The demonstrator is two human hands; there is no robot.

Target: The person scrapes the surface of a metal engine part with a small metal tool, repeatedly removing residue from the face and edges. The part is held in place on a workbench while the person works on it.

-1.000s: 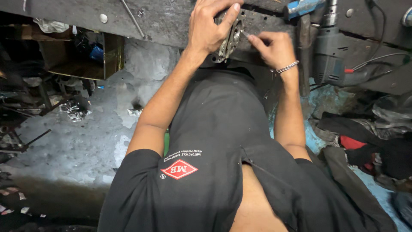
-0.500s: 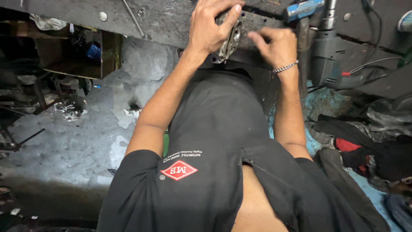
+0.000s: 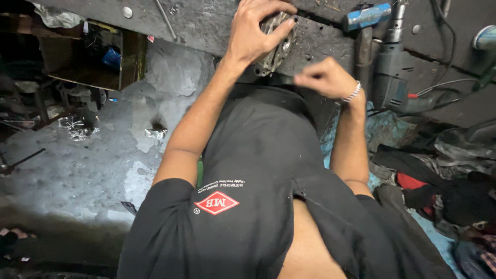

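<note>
The metal part (image 3: 276,44) is grasped by the fingers (image 3: 283,30) of the left hand (image 3: 253,33) and pressed onto the dark worktop (image 3: 206,23). The right hand (image 3: 323,77) is loosely curled just beside it, holding nothing visible. A drill (image 3: 390,67) lies nearby.

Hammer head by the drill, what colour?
Blue hammer head, shown best in the head view.

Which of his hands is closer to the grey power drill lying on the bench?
Right. The right hand hangs just beside the drill, apart from it. The left hand is farther off, gripping the round metal part.
</note>
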